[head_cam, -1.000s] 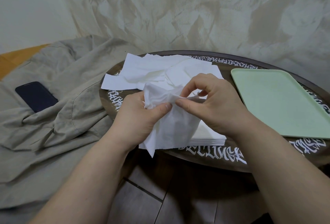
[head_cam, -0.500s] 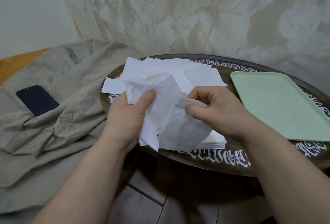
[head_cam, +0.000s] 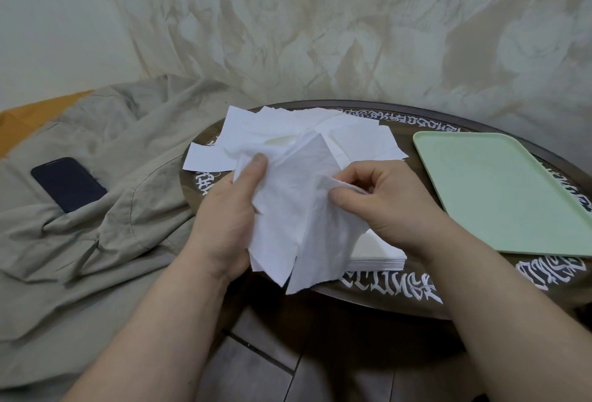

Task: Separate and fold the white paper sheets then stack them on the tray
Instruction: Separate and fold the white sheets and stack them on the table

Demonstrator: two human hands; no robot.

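Honestly, with the left hand (head_cam: 230,212) gripping one thin white sheet (head_cam: 282,209) and the right hand (head_cam: 389,206) pinching another ply (head_cam: 323,241), careless tugging could easily rip them.

My only view is the head camera, looking forward and down from close above the near edge of the round desk (head_cam: 400,302), wall right behind it.

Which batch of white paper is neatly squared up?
The neat stack at the table's near edge, under the right hand. The loose pile behind lies scattered and overlapping.
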